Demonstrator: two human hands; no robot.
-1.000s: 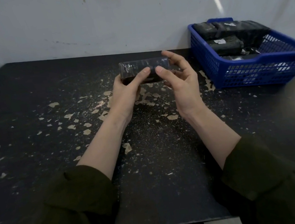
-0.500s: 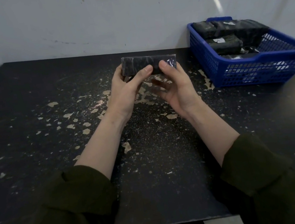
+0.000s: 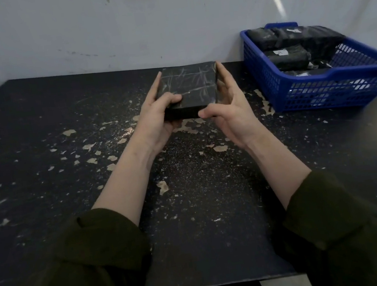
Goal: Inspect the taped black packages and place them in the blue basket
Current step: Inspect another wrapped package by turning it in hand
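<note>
A person is holding a taped black package (image 3: 189,87) with both hands above the middle of a scuffed dark table (image 3: 60,136), its broad, tape-streaked face turned upward. The left hand (image 3: 155,120) is gripping the package's left side, thumb curling over the top near corner. The right hand (image 3: 229,115) is bracing the right side with fingers stretched along the edge, thumb pinching the near right corner. At the far right, well apart from the hands, a blue basket (image 3: 333,74) is sitting against the pale wall (image 3: 118,26), holding several more black packages (image 3: 289,56). Dark green sleeves (image 3: 91,265) are covering both forearms.
</note>
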